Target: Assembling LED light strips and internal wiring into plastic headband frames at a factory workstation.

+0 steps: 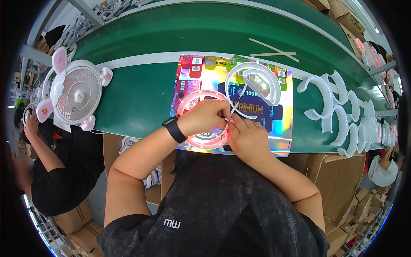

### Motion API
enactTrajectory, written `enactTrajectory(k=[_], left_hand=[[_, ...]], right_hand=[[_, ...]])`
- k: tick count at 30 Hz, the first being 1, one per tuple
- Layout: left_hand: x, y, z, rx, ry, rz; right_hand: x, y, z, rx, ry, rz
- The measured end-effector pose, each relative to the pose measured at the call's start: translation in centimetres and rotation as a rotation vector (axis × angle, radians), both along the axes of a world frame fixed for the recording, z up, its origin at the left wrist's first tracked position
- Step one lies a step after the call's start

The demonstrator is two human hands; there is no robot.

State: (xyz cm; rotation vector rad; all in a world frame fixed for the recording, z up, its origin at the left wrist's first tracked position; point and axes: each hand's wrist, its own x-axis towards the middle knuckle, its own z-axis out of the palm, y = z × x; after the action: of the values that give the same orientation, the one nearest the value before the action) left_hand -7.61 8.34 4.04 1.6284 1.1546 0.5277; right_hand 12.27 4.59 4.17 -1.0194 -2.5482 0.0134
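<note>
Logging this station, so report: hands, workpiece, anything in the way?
Left hand and right hand together at pink ring's edge; grip unclear. Ring on shiny printed sheet. White curved frame close by; nothing plainly blocking.

Hands: two were present, left hand (207,115), one, and right hand (250,139), one. Beneath them lay one printed sheet (285,128) and one pink ring (199,94); just beyond, one white ring (277,85); farther off, two thin strips (269,45). Leftward stood one eared fan (79,95). Rightward lay at least six curved pieces (327,98), overlapping.
</note>
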Motion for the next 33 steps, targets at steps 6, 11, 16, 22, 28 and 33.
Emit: enactTrajectory(k=[6, 11, 16, 22, 28, 33], left_hand=[[0.0, 0.2, -0.6, -0.13, -0.117, -0.009], [0.1, -0.6, -0.3, 0.189, 0.101, -0.002], [0.2, -0.9, 0.2, 0.107, 0.097, 0.025], [1.5, 0.0, 0.3, 0.343, 0.383, 0.137], [1.2, -1.9, 2.1, 0.478, 0.15, 0.316], [1.7, -2.5, 7.0, 0.126, -0.473, 0.288]], right_hand=[[0.7, 0.6, 0.2, 0.007, -0.029, 0.069], [1.8, 1.4, 1.7, -0.192, -0.012, 0.122], [7.3, 9.9, 5.8, -0.137, -0.014, -0.697], [13.7, 14.2, 0.4, -0.073, -0.054, -0.817], [11.8, 7.4, 3.1, 0.016, 0.082, -0.728], [7.6, 2.5, 9.9, 0.192, 0.427, -0.169]])
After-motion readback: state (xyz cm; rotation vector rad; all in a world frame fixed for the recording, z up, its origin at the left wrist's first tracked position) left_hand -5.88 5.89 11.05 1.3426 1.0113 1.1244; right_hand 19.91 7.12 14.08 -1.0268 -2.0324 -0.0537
